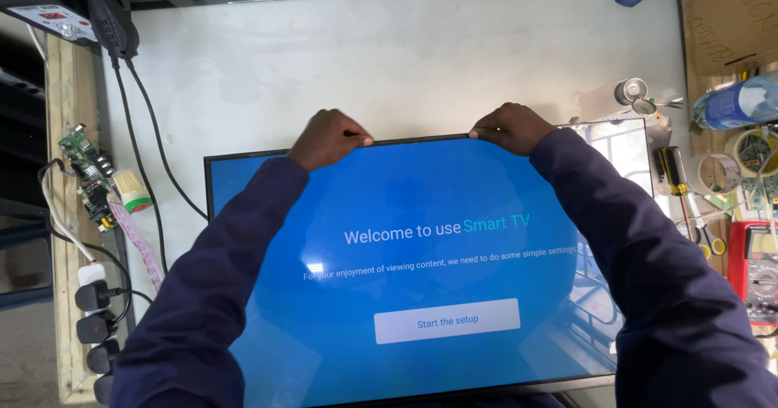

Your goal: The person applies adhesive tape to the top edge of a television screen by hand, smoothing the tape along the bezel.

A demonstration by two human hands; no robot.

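Head view: both hands, left hand and right hand, on television panel far edge.

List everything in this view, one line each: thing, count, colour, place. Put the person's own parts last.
television panel: one, lit blue screen, lying on the white table
circuit board: one, green, left wooden ledge
plugs: several, black and white, lower left
screwdriver: one, black and yellow, right of the screen
multimeter: one, red, right edge
tape rolls: two, pale, right side
plastic bottle: one, blue, upper right
left hand: gripping the screen's far edge
right hand: gripping the same edge
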